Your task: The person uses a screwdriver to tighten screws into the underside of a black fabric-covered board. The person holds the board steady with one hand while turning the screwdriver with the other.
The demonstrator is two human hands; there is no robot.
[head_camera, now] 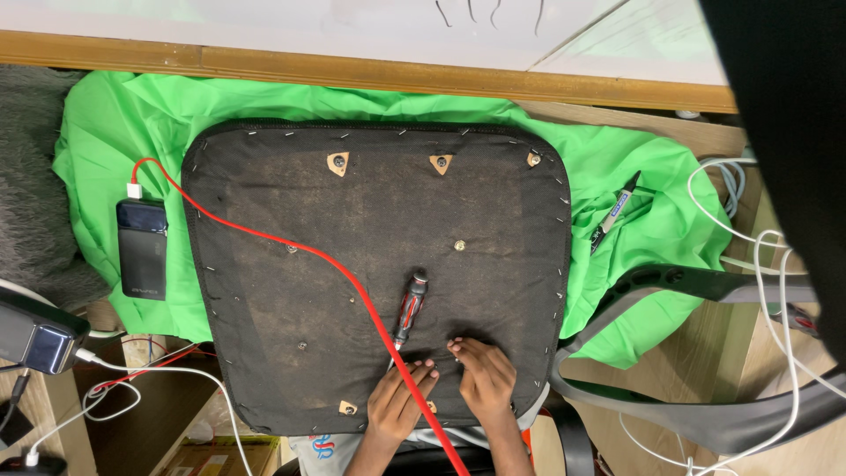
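Observation:
An upturned chair seat (370, 229), black fabric stapled round its rim, lies on a green cloth (617, 176). My left hand (398, 401) and my right hand (483, 377) rest side by side on its near edge, fingers bent, pressing on the fabric. A red-and-black screwdriver (410, 308) lies on the seat just beyond my left hand, with its tip by my fingers; whether I touch it is unclear. A red cable (291, 247) crosses the seat and passes under my left hand. Small screws (458, 245) and metal brackets (337, 164) dot the underside.
A dark power bank (142, 249) sits on the cloth at the left with the red cable plugged in. A marker pen (614, 211) lies at the right. A grey chair armrest (687, 286) and white cables (767, 264) are at the right, a wooden ledge (352, 70) beyond.

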